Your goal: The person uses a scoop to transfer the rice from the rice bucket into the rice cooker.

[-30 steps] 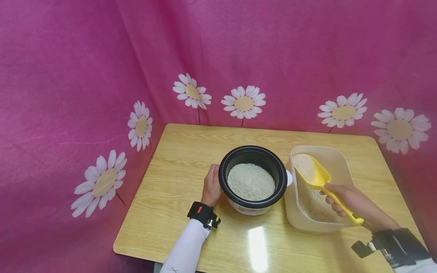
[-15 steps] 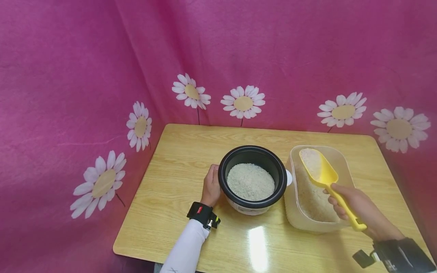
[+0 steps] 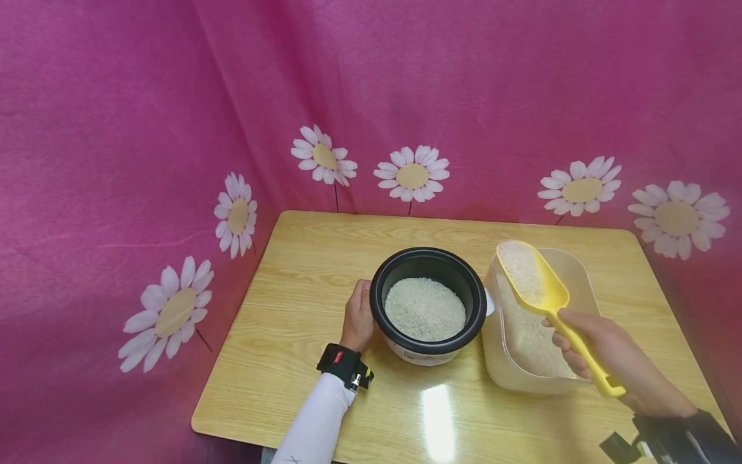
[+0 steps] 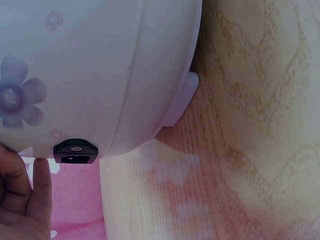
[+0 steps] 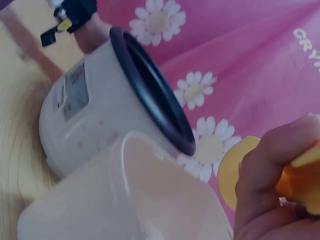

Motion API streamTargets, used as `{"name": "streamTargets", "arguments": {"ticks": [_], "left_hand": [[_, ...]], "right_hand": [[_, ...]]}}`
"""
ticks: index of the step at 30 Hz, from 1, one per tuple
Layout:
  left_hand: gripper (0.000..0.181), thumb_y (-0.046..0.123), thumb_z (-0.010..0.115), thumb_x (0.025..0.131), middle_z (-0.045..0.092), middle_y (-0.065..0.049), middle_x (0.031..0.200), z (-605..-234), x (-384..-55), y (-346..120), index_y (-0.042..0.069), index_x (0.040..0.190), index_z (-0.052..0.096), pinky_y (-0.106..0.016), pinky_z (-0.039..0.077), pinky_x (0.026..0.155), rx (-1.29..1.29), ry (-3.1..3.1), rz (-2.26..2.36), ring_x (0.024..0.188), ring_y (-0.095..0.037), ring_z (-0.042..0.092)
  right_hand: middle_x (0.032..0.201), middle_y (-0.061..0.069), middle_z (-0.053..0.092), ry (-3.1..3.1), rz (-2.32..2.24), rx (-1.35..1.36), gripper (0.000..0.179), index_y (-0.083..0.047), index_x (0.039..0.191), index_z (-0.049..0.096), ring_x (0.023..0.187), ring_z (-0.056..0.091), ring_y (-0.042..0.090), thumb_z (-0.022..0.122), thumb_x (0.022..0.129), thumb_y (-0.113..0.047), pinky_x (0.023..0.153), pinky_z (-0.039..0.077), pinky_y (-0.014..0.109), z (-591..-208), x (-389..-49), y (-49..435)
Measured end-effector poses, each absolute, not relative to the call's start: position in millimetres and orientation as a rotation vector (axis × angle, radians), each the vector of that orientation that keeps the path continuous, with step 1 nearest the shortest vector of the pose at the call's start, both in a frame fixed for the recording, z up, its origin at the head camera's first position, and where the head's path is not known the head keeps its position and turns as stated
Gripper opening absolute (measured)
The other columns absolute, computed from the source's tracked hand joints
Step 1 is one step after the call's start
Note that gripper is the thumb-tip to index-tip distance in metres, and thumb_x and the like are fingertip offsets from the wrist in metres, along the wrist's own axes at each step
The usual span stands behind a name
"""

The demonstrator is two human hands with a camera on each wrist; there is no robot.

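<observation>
A white rice cooker (image 3: 422, 358) with a black-rimmed pot stands mid-table, holding pale rice (image 3: 426, 310). At its left side my left hand (image 3: 358, 319) grips it; the left wrist view shows curled fingers (image 4: 14, 172) against the body, beside a black power socket (image 4: 76, 151). My right hand (image 3: 605, 351) grips the handle of a yellow scoop (image 3: 555, 293) loaded with rice. The scoop is above a translucent rice bin (image 3: 494, 361), its tip over the bin's left back rim. More rice (image 3: 533, 341) lies in the bin.
The wooden table (image 3: 278, 361) has a pink flowered cloth (image 3: 493, 96) behind it and at both sides. Cooker and bin stand close together, with the cooker's white right handle (image 3: 490, 303) between them.
The loaded scoop has risen from inside the bin, moved right, then shifted back left towards the cooker. My left hand and the cooker have stayed put.
</observation>
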State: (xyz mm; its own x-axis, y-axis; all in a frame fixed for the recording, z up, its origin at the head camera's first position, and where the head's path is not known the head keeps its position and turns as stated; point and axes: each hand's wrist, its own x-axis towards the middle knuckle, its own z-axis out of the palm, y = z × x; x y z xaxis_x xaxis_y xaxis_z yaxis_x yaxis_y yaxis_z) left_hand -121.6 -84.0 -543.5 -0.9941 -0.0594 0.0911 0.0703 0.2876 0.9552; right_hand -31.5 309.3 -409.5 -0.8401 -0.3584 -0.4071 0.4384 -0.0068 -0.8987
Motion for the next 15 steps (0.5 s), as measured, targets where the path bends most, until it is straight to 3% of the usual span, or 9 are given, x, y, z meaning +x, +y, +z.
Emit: {"name": "streamTargets", "arguments": {"ticks": [8, 15], "left_hand": [[0.041, 0.035, 0.029, 0.114, 0.065, -0.012, 0.100, -544.3, -121.9, -83.8, 0.009, 0.116, 0.060, -0.023, 0.046, 0.079, -0.013, -2.428, -1.802, 0.089, -0.015, 0.056], [0.041, 0.035, 0.029, 0.114, 0.065, -0.012, 0.099, -543.6, -121.9, -83.9, 0.008, 0.116, 0.060, -0.023, 0.045, 0.079, -0.012, -2.427, -1.809, 0.090, -0.016, 0.056]], "right_hand": [[0.077, -0.010, 0.061, 1.823, -1.798, 0.092, 0.031, -0.014, 0.113, 0.063, 0.053, 0.055, 0.002, 0.042, 0.112, -0.037, 0.047, 0.047, 0.019, -394.7, -29.9, 283.5], [0.074, -0.010, 0.058, 1.882, -1.740, 0.066, 0.038, -0.005, 0.116, 0.059, 0.051, 0.053, 0.003, 0.042, 0.111, -0.039, 0.045, 0.045, 0.020, -389.6, -31.1, 263.9]]}}
